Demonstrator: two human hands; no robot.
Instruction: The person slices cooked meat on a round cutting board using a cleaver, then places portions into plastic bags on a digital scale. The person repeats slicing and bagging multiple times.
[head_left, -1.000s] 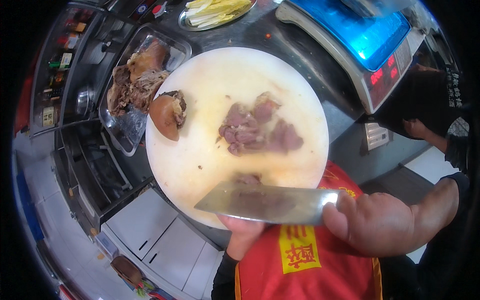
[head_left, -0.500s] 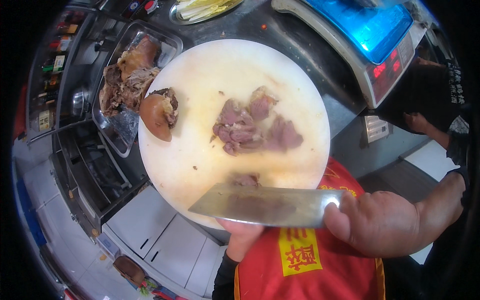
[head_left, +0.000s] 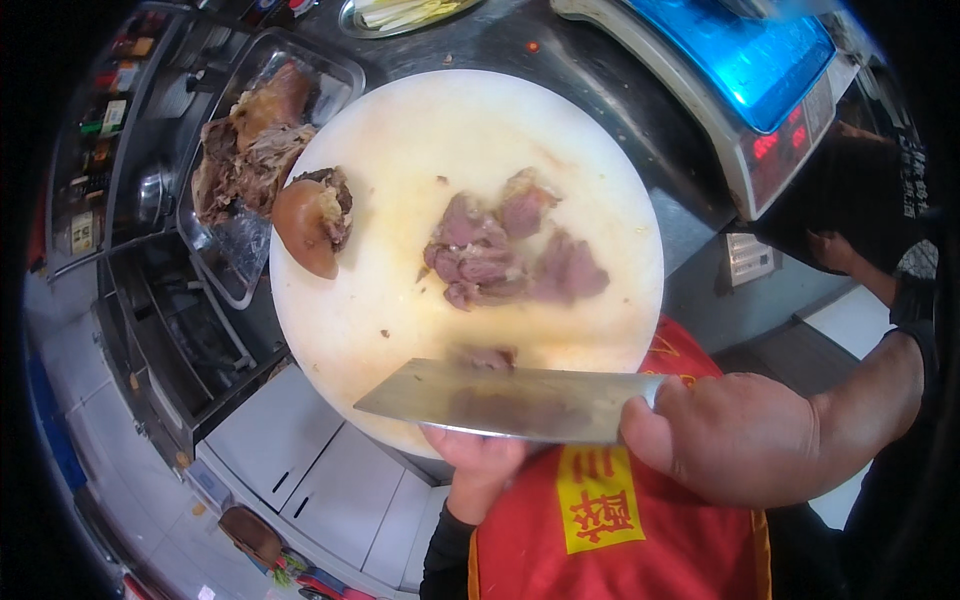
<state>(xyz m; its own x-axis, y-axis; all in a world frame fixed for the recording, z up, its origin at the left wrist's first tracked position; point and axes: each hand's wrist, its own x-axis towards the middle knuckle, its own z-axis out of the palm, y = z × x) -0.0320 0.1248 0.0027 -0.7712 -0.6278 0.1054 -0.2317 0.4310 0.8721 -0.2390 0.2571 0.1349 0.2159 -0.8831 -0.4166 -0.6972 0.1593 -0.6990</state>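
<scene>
My right hand (head_left: 730, 435) is closed round the handle of a broad cleaver (head_left: 500, 400). Its blade lies tilted across the near edge of a round white cutting board (head_left: 350, 350). Behind the blade, my left hand (head_left: 475, 455) reaches up to the board's near rim; the blade covers its fingers. A small piece of cooked meat (head_left: 487, 357) shows just past the blade's far edge. Farther in lies a group of sliced, pinkish-brown meat (head_left: 475, 255), with more slices (head_left: 568, 268) at its right. A brown, skin-covered chunk of meat (head_left: 308, 225) rests by the board's left rim.
Left of the board, a metal tray (head_left: 345, 78) holds large cooked meat pieces (head_left: 255, 140). A scale (head_left: 690, 90) with a blue pan stands at the far right. Pale leafy vegetables (head_left: 410, 12) lie on a plate at the back. Another person's hand (head_left: 832, 250) shows at right.
The cleaver and my right hand have shifted slightly left and a little away from me. The meat on the board keeps its arrangement.
</scene>
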